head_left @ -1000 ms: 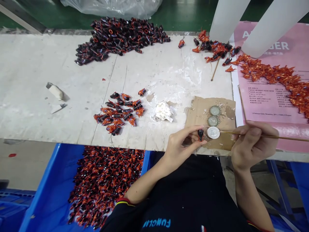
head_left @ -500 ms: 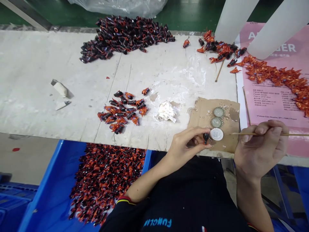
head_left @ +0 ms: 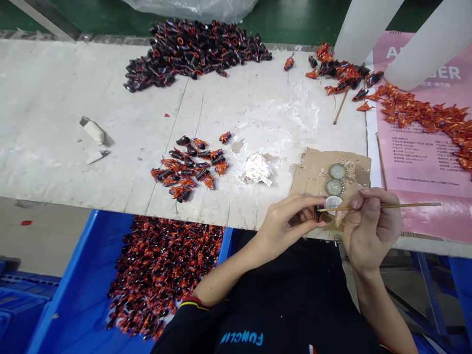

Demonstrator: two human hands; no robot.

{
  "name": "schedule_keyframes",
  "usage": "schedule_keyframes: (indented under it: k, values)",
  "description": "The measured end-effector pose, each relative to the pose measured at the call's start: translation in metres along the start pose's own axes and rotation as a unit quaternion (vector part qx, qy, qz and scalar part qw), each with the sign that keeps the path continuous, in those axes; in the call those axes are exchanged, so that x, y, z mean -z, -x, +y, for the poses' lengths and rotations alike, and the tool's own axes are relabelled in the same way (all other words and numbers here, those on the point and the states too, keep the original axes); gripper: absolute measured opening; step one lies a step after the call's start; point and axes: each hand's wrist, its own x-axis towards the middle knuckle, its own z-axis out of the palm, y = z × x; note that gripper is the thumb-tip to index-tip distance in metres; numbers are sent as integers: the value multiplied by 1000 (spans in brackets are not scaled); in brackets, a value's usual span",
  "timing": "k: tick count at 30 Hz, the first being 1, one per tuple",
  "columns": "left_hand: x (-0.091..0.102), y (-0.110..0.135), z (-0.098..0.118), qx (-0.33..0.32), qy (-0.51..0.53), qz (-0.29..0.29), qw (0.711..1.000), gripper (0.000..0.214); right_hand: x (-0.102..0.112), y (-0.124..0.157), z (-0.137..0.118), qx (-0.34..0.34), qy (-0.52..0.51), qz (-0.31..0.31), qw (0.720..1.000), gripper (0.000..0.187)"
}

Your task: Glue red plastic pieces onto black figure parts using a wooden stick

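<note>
Between the thumb and fingertips of my left hand [head_left: 291,219] is a small black piece with an orange rim [head_left: 318,213]. My right hand [head_left: 370,226] pinches a thin wooden stick [head_left: 393,206], whose tip meets the black piece or lies just in front of it. Right behind the fingers sits a white round lid [head_left: 333,204], partly covered by them. Two bottle caps [head_left: 338,171] with pale, cloudy contents stand beyond it on a piece of brown cardboard [head_left: 313,164].
Left of the cardboard lie a crumpled white tissue [head_left: 257,168] and a cluster of black-and-orange pieces [head_left: 190,167]. A black heap [head_left: 206,49] is at the back; orange parts [head_left: 424,110] cover a pink sheet [head_left: 409,162]. Below the table edge is a filled blue bin [head_left: 79,275].
My right hand has moved left, bringing the stick's tip from over the cardboard to the black piece. My left hand keeps its hold, nearly still. The view has shifted slightly.
</note>
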Motion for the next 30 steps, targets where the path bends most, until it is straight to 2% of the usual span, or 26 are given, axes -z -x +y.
schedule_keyframes:
  k: [8,16,23,30]
  values:
    - [1,0,2,5,-32,0,999,28,2,-1,1,-5,1,14,1000,11]
    - [2,-1,1,2,-17,-3,1000,25,2,2,4,-4,21,32,999,11]
    - [1,-1,1,-2,-23,-6,1000,25,0,4,6,106,79,55,990,16]
    - [3,0,1,-20,-51,-7,998,26,5,8,10,299,229,82,923,17]
